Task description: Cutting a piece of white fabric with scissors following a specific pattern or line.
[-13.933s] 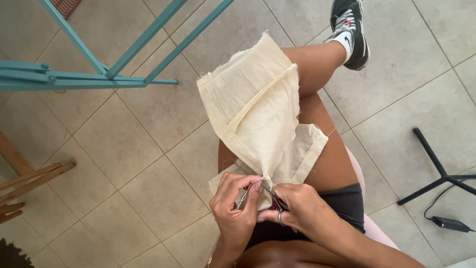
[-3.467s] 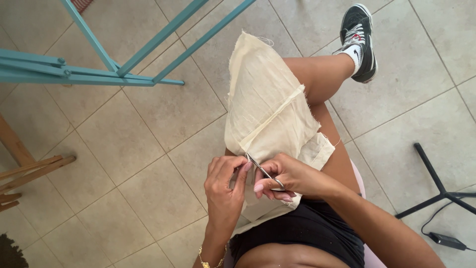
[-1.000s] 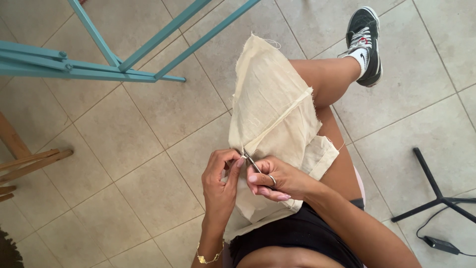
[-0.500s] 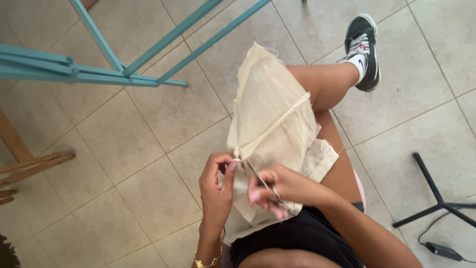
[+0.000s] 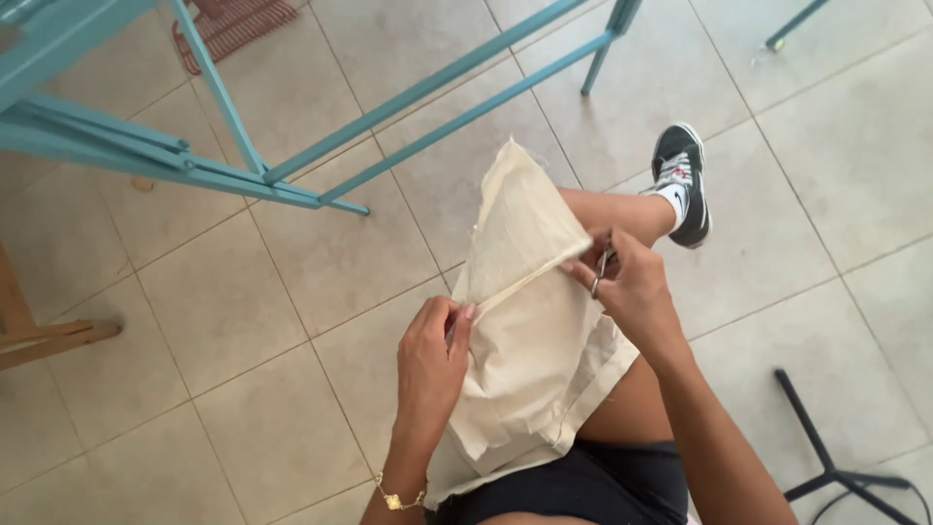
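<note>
A cream cloth (image 5: 530, 340) lies draped over the person's lap and thigh. The left hand (image 5: 432, 360) pinches its raised seam between closed fingers at the cloth's 9 o'clock edge. At 2 o'clock, the right hand (image 5: 627, 287) grips small scissors (image 5: 603, 267), fingers curled shut around them, against the same seam. Teal frame legs (image 5: 292, 146) stand at 11 o'clock on the tiled floor (image 5: 243, 311).

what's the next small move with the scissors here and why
Probably close the scissors a little further along the ridge. The right hand holds them at the far end of the raised fold in the cream cloth, and the left hand pinches the near end, keeping it taut.
</note>
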